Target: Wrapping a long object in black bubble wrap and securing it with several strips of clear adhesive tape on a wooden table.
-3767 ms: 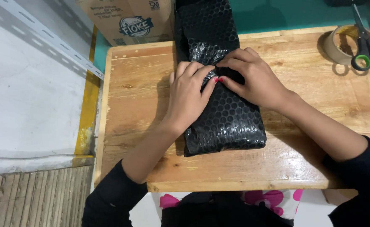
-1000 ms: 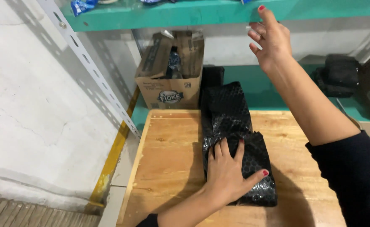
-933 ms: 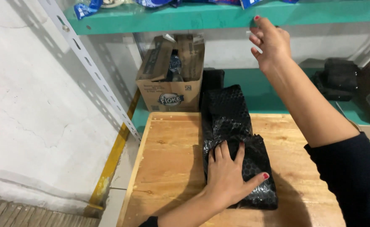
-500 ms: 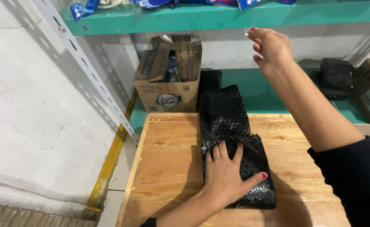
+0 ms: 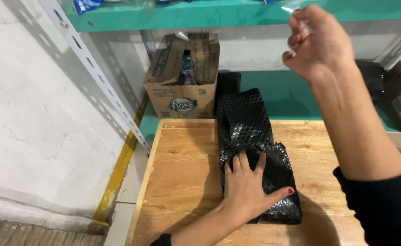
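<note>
parcel [image 5: 255, 150] — glossy black bubble wrap, rumpled folds

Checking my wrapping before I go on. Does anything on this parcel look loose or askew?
Yes. The black bubble-wrap parcel has an unsealed flap bunched under the left hand, its far end overhanging the wooden table. The right hand is raised near the shelf.

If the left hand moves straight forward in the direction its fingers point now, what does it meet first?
The left hand lies flat on the black bubble-wrap parcel, fingers pointing away from the person. Going on, it would first meet the raised folded flap of wrap, then probably the open brown cardboard box; depth is unclear.
</note>
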